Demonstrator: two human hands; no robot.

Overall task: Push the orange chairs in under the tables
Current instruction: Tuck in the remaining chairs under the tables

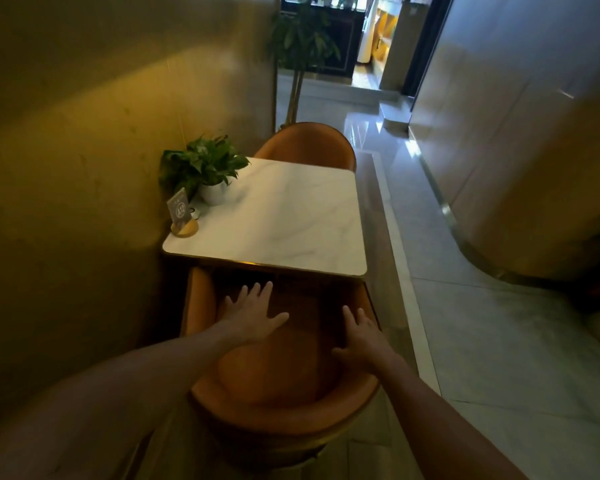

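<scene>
Both hands, left (253, 311) and right (362, 336), hover fingers spread above the near chair (284, 410), a rounded orange tub with smooth padding, its front tucked beneath the near edge of the square marble table (291, 216).

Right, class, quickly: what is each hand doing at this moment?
Left hand: open, fingers spread above the near orange chair, holding nothing.
Right hand: open, fingers spread, holding nothing.

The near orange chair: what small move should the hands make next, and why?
Probably lower both open hands, the left hand and right hand, onto the near orange chair and push it forward. Its arms already reach under the marble table, but the backrest stands well out from the edge.
</scene>
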